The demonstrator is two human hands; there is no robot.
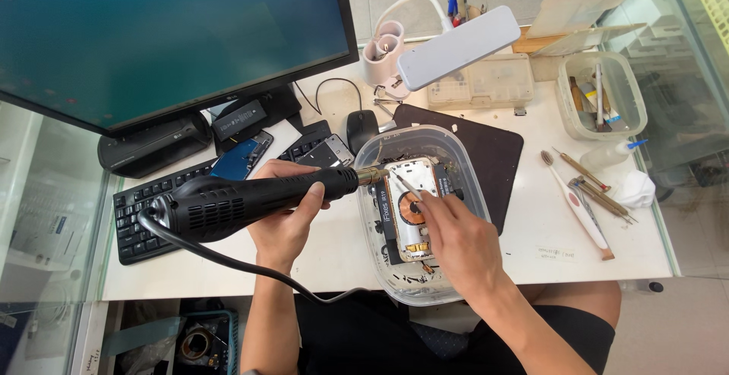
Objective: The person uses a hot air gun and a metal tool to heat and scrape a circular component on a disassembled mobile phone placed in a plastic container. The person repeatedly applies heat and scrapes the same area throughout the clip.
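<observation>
My right hand (463, 242) comes in from the near edge of the white table (547, 231), forearm slanting up and to the left, wrist bent so the fingers curl down. They pinch a pair of thin metal tweezers (406, 186), whose tips point up and left onto the opened phone with its copper coil and silver back plate (414, 208). The phone lies inside a clear plastic tub (456, 151) that hangs partly over the table's near edge, its long axis running from near to far.

My left hand (285, 215) rises from the near edge too, forearm nearly upright, fingers wrapped shut around the middle of a black hot-air gun (243, 200). The gun lies almost level, its long axis going left to right and climbing slightly, and its brass nozzle (372, 175) points right, over the tub's left rim toward the phone's far end, just beside the tweezer tips. Its black cable (228, 265) loops off the rear end and down past the near edge.

Behind my left hand sits a black keyboard (144, 208). Farther back, a dark mat (493, 147) lies under the tub, and a black monitor with a teal screen (167, 33) stands at the far left corner.
</observation>
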